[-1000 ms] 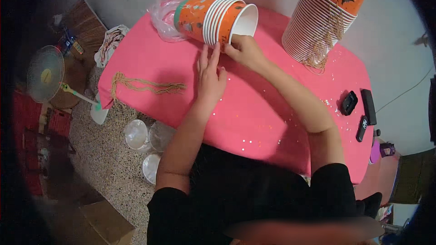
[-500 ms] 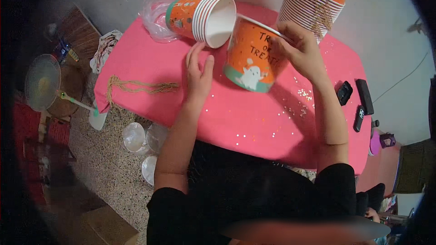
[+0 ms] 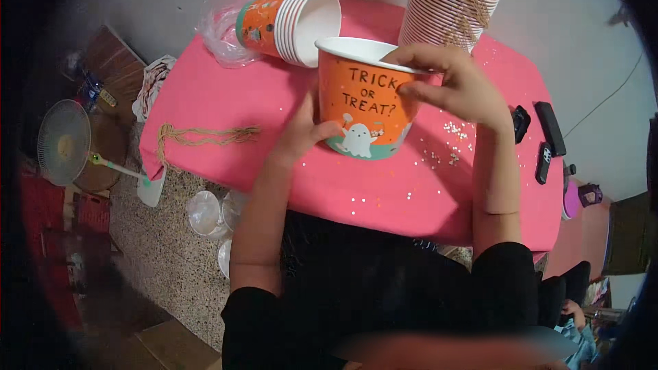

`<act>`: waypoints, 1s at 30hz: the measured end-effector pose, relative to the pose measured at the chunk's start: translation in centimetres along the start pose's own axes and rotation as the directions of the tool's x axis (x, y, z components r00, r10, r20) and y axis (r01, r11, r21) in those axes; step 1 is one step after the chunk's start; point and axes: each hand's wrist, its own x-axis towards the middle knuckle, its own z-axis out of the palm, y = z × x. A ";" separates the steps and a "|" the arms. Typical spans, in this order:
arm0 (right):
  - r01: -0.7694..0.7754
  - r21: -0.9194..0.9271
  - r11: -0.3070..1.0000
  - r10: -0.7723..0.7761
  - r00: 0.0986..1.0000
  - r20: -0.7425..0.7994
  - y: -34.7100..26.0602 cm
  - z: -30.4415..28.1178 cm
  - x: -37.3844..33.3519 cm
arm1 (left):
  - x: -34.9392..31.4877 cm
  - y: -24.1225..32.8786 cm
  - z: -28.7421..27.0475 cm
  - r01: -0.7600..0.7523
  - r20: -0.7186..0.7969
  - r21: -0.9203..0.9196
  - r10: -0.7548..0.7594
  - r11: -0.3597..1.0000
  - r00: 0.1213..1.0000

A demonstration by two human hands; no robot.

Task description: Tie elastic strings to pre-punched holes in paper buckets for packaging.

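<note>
Upright in front of me is an orange paper bucket with a white rim, green base band, black lettering and a white ghost. My right hand grips its rim on the right, fingers inside the mouth and thumb on the outer wall. Against the lower left side of the bucket, my left hand holds it with the thumb in front; its other fingers are partly hidden behind. Several nested paper buckets lie on their side beyond, mouths facing right. A tall stack of nested buckets stands at the back right, twine handles hanging down it.
The table has a pink cloth with small scattered confetti. Twine strands lie at left, clear plastic wrap behind. Dark objects, including a remote-like one, sit at right. A fan and clear containers stand left.
The bucket has come slightly down and left and turned from tilted to upright. My left hand has left the lying stack's side and taken hold of the bucket; my right hand stays on the rim.
</note>
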 end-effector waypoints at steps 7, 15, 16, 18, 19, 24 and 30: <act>-0.060 0.200 0.978 0.036 0.992 0.120 1.9 -3.4 -1.1 | -0.3 -1.5 -1.7 0.050 0.072 -0.044 -0.047 0.998 0.996; 0.042 0.116 0.992 -0.062 0.983 0.173 2.0 -3.4 -1.0 | -0.8 -2.6 -3.3 0.211 0.017 -0.145 -0.211 0.967 0.977; 0.100 0.084 0.991 -0.114 0.976 0.186 1.5 -3.2 -1.0 | -0.8 -3.1 -3.9 0.214 0.023 -0.140 -0.213 0.967 0.977; 0.136 0.060 0.989 -0.145 0.970 0.195 1.6 -3.2 -1.3 | -0.8 -3.8 -4.7 0.155 -0.008 -0.106 -0.157 0.982 0.988; 0.172 0.042 0.984 -0.177 0.959 0.220 2.1 -3.0 -1.1 | -0.8 -3.3 -4.4 0.157 -0.010 -0.104 -0.159 0.982 0.987; 0.179 0.066 0.982 -0.190 0.934 0.301 0.9 -3.3 -1.5 | -0.6 -3.9 -3.1 0.168 -0.038 -0.255 -0.184 0.952 0.982; 0.202 -0.082 0.976 -0.159 0.918 0.363 -0.5 -2.6 -2.4 | -0.4 -1.7 -1.8 0.094 0.067 -0.027 -0.092 0.995 0.994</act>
